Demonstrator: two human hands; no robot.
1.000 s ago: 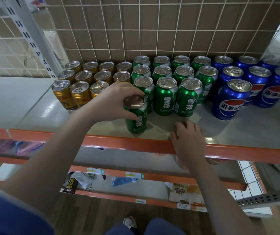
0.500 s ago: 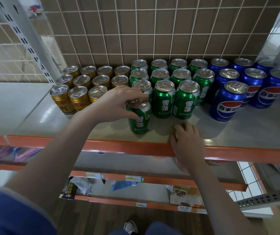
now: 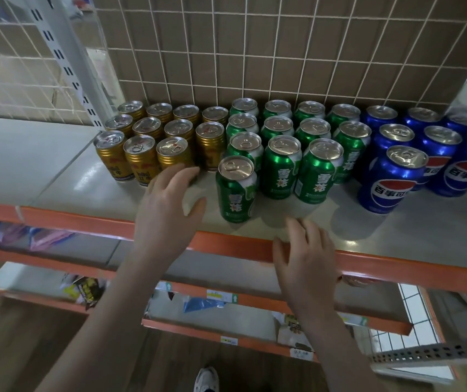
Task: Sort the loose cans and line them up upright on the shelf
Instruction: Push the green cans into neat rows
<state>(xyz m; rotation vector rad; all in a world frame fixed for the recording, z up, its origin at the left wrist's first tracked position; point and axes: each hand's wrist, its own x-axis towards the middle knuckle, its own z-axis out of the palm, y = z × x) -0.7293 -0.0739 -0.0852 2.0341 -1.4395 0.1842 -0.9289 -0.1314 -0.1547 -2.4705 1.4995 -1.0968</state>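
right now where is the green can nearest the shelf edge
In the head view the front green can stands upright near the middle of the shelf, alone ahead of the other green cans, just right of the left hand.

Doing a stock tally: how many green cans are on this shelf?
13 green cans: back row four, next four, then three, plus one in front. None seems hidden.

We saw a tan wall (image 3: 297, 52) behind a white wire grid (image 3: 243, 49), and a white slotted upright post (image 3: 65, 56) at the left. Below, lower shelves with orange edges (image 3: 254, 299) held packets: a dark snack bag (image 3: 86, 291), a blue packet (image 3: 201, 304) and price labels (image 3: 221, 296). A wooden floor (image 3: 28, 343) lay beneath, with a white shoe (image 3: 206, 379) on it.
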